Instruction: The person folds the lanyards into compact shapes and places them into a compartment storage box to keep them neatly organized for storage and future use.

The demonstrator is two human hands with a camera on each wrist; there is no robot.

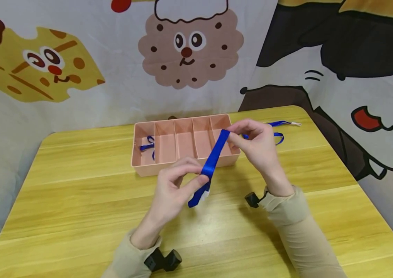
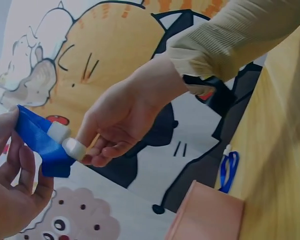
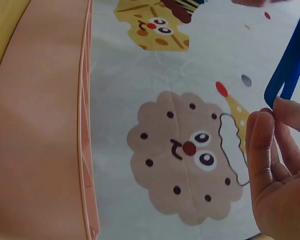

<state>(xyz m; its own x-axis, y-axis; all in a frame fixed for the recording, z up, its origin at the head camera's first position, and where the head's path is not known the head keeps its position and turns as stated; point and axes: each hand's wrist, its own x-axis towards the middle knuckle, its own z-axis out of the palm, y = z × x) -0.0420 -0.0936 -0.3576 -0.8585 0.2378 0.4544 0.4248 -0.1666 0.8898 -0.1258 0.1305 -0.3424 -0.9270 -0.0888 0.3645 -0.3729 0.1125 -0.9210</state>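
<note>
A folded blue lanyard [image 1: 215, 156] with white plastic clip ends [image 2: 74, 148] is held in the air between both hands. My left hand [image 1: 175, 189] pinches its lower middle between thumb and fingers. At the upper end, my right hand [image 1: 257, 144] pinches the fold with thumb and fingertips. Behind the hands stands a pink divided box [image 1: 186, 170] with a row of compartments. Another blue lanyard [image 1: 146, 147] lies in its leftmost compartment.
More blue lanyard [image 1: 280, 123] lies on the wooden table [image 1: 78, 193] right of the box, partly hidden behind the right hand. A cloth [image 1: 120, 77] printed with cartoon figures hangs behind the table and along its sides.
</note>
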